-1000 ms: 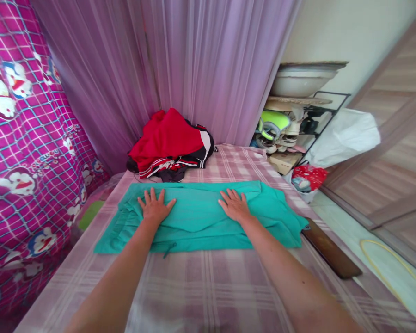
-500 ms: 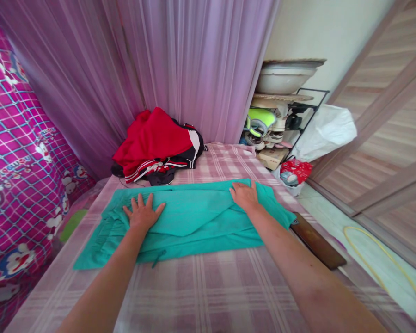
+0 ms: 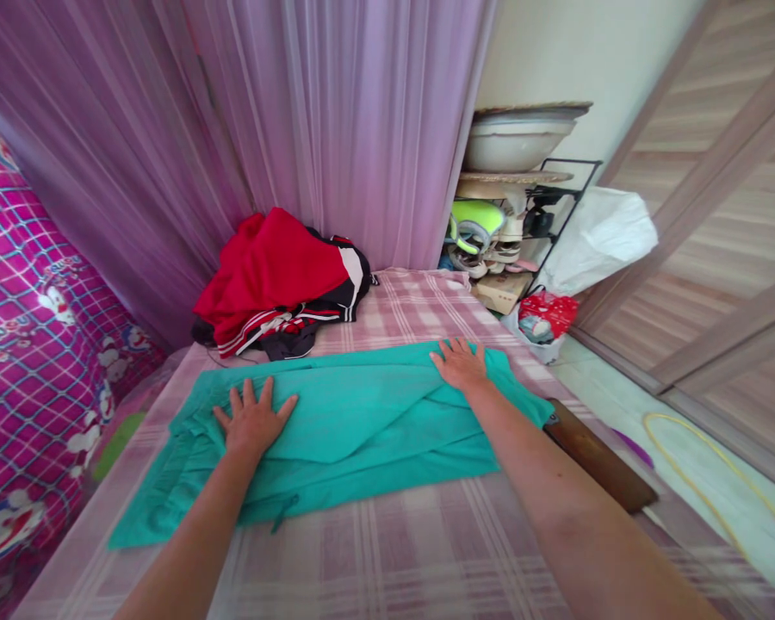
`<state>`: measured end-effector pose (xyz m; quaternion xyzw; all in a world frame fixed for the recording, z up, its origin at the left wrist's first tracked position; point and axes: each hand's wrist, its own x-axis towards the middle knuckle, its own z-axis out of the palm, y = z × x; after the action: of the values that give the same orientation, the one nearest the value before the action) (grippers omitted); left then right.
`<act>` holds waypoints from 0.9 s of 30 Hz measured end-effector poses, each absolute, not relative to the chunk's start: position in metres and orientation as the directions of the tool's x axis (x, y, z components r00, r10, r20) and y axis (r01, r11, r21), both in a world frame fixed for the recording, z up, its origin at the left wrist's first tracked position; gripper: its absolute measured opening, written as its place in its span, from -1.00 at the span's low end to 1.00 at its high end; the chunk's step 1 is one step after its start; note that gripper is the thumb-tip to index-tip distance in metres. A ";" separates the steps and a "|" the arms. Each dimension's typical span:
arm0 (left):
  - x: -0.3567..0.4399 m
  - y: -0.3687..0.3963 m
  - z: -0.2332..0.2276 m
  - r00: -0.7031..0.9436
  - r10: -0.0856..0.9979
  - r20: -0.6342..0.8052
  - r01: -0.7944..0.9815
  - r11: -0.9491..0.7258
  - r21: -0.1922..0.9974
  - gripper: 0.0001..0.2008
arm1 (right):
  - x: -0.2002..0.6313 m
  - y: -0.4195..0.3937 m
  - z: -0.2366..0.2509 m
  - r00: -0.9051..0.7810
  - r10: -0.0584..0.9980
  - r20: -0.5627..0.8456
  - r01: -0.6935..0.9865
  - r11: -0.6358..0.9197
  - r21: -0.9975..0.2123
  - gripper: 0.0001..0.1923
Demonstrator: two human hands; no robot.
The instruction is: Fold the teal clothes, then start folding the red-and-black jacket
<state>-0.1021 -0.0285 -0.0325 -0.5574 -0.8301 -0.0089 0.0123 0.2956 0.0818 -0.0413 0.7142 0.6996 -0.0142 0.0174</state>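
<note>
A teal garment [image 3: 355,430] lies folded lengthwise across a bed covered in a pink plaid sheet [image 3: 393,560]. My left hand [image 3: 251,420] rests flat on its left part, fingers spread. My right hand [image 3: 460,364] presses flat on the garment's far right edge. Neither hand holds anything. Behind the garment, a heap of red, black and white clothes [image 3: 277,280] sits near the curtain.
A sheer purple curtain [image 3: 264,129] hangs behind the bed. A magenta cartoon-print cloth [image 3: 32,344] fills the left. A dark wooden board [image 3: 598,456] lies at the bed's right edge. A black rack [image 3: 523,224] with shoes and a basin, a white bag [image 3: 600,237] and a red bag [image 3: 546,312] stand at right.
My right hand has slid to the right along the garment's far edge. My left hand has stayed flat on the left part. The view has swung a little to the right.
</note>
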 end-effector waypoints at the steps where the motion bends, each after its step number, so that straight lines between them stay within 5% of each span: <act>1: -0.102 -0.028 -0.033 -0.379 0.925 0.034 0.925 0.380 0.002 -0.22 | 0.298 0.083 -0.039 0.034 0.998 -0.049 0.999 -0.034 0.004 -0.32; 5: -0.101 -0.028 -0.033 -0.379 0.924 0.044 0.926 0.378 0.012 -0.23 | 0.293 0.082 -0.028 0.065 0.994 -0.093 0.998 -0.067 -0.019 -0.31; 10: -0.102 -0.028 -0.032 -0.381 0.924 0.033 0.925 0.380 0.014 -0.20 | 0.276 0.062 -0.029 0.067 0.994 0.084 0.996 -0.062 -0.065 -0.30; 15: -0.103 -0.027 -0.033 -0.379 0.925 0.034 0.925 0.378 0.026 -0.20 | 0.273 0.050 -0.030 0.043 0.989 -0.143 0.996 -0.054 -0.073 -0.31; 18: -0.102 -0.027 -0.033 -0.382 0.924 0.030 0.924 0.382 0.030 -0.20 | 0.260 0.049 -0.018 0.050 0.996 -0.068 0.992 -0.057 -0.111 -0.30; 22: -0.101 -0.028 -0.032 -0.382 0.924 0.036 0.924 0.381 0.035 -0.19 | 0.216 0.039 -0.010 -0.079 0.996 0.033 0.976 0.084 -0.201 -0.30; 27: -0.099 -0.030 -0.031 -0.384 0.923 0.039 0.923 0.382 0.042 -0.20 | 0.191 0.027 -0.023 -0.355 0.931 -0.085 0.919 0.331 -0.216 -0.34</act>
<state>-0.0993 -0.0301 -0.0310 -0.5550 -0.8314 -0.0283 0.0047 0.1914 0.0265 -0.0231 0.5671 0.8153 -0.1136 -0.0270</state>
